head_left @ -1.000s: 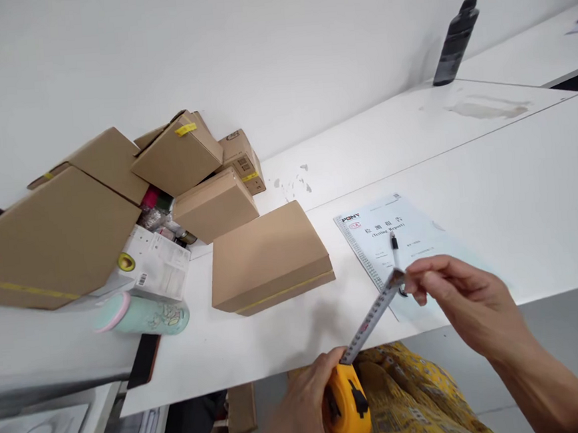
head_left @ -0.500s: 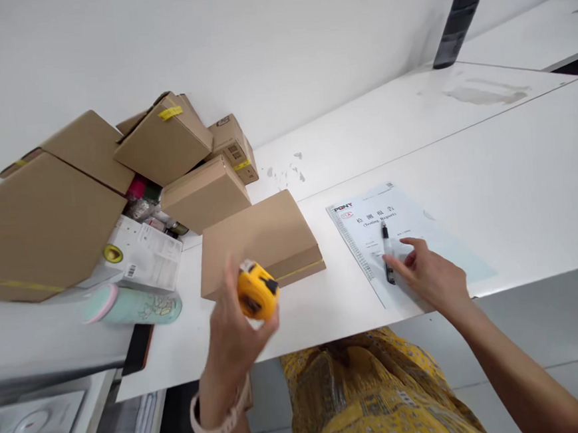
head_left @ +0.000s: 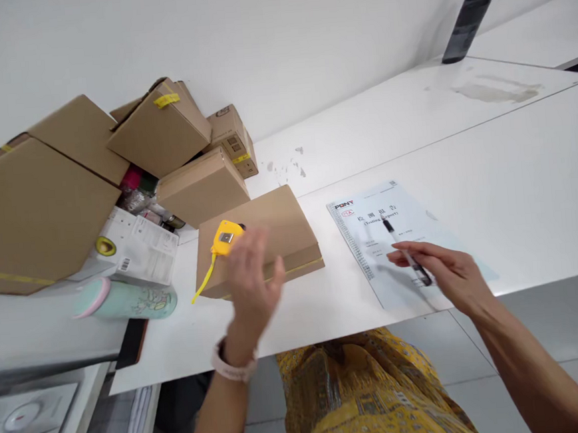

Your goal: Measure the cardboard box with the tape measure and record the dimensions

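Observation:
A yellow tape measure (head_left: 222, 238) lies on the flat cardboard box (head_left: 279, 220), a short length of its tape hanging over the box's left edge. Just to the right of the tape measure is my left hand (head_left: 252, 276), blurred, its fingers spread and holding nothing. My right hand (head_left: 453, 271) pinches a pen (head_left: 388, 225) with a clear barrel and dark ends. The pen is tilted above the stapled testing report (head_left: 388, 275), whose printed cover faces up on the white table.
Several cardboard boxes (head_left: 162, 130) are stacked at the left against the wall. Beside them sit a white carton (head_left: 144, 248) and a mint-green bottle (head_left: 130, 299) lying on its side. A dark bottle (head_left: 471, 15) stands at the back right of the table (head_left: 464, 156).
My left hand has let go of the tape measure, which now rests on the box with some tape out. My right hand has taken hold of the pen and lifted it from the report.

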Action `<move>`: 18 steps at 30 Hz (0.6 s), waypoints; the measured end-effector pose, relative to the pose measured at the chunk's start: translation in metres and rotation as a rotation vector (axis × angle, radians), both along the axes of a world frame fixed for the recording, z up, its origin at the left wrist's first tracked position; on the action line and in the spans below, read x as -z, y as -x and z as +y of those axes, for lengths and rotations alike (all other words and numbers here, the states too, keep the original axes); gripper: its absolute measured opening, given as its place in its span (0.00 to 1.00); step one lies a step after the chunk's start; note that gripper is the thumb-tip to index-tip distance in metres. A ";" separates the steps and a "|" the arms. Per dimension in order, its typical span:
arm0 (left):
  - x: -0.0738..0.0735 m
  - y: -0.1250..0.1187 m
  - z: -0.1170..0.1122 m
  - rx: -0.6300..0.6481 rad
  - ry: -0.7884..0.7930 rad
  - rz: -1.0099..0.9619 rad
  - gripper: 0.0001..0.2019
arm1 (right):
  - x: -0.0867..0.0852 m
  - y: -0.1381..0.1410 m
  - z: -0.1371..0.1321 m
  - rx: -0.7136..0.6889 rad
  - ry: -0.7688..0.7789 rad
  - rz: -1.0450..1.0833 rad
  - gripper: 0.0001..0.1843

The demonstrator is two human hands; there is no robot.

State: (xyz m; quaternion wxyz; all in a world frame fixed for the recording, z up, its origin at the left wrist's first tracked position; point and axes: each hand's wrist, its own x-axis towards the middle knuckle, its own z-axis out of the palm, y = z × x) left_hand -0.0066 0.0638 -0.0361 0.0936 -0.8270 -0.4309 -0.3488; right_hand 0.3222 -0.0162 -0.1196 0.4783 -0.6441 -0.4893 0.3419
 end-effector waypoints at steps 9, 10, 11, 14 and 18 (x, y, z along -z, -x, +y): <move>0.133 -0.101 -0.098 0.476 0.340 0.489 0.32 | -0.027 0.028 -0.011 0.440 -0.320 0.268 0.22; 0.136 -0.101 -0.097 0.456 0.314 0.525 0.29 | -0.022 0.030 -0.008 0.450 -0.313 0.350 0.26; 0.137 -0.101 -0.096 0.435 0.283 0.544 0.26 | -0.017 0.032 -0.005 0.414 -0.286 0.449 0.27; 0.137 -0.100 -0.096 0.381 0.191 0.544 0.23 | 0.000 0.036 0.003 0.159 -0.110 0.682 0.31; 0.137 -0.101 -0.099 0.354 0.145 0.530 0.23 | 0.023 0.043 0.007 0.021 0.027 0.698 0.31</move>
